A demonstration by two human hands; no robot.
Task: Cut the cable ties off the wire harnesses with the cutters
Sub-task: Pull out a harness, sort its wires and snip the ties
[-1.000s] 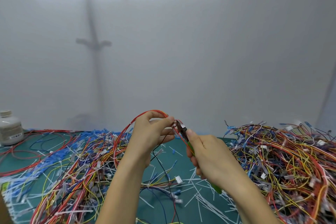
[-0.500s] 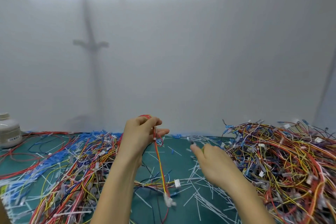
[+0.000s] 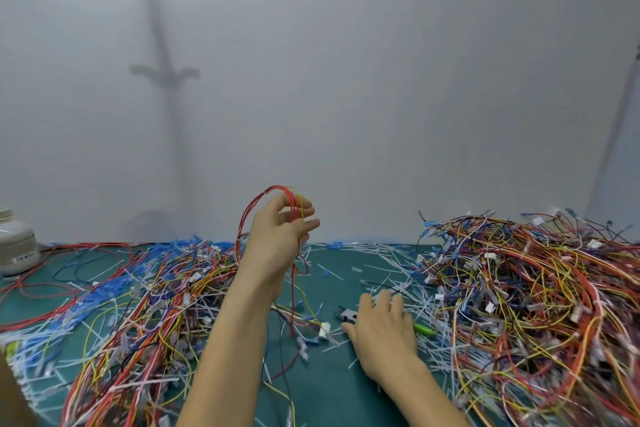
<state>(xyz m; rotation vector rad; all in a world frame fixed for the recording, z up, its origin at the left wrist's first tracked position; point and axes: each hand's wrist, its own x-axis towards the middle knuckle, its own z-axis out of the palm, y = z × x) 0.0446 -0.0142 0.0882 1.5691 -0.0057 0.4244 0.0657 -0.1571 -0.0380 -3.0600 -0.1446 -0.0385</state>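
Left hand (image 3: 277, 239) raised up-left of cutters (image 3: 347, 315), fingers curled round red-yellow harness (image 3: 278, 187); right hand (image 3: 381, 326) flat on cutters, fingers straight.

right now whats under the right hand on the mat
The cutters: their metal head pokes out to the left of the right hand, and a green handle tip to its right. Their middle is covered by the hand.

The right hand (image 3: 381, 326) drops from frame centre to the mat (image 3: 329, 392) at lower centre, resting on the cutters (image 3: 347, 315) now lying there; the left hand (image 3: 277, 236) lifts the wire harness (image 3: 277, 187) higher.
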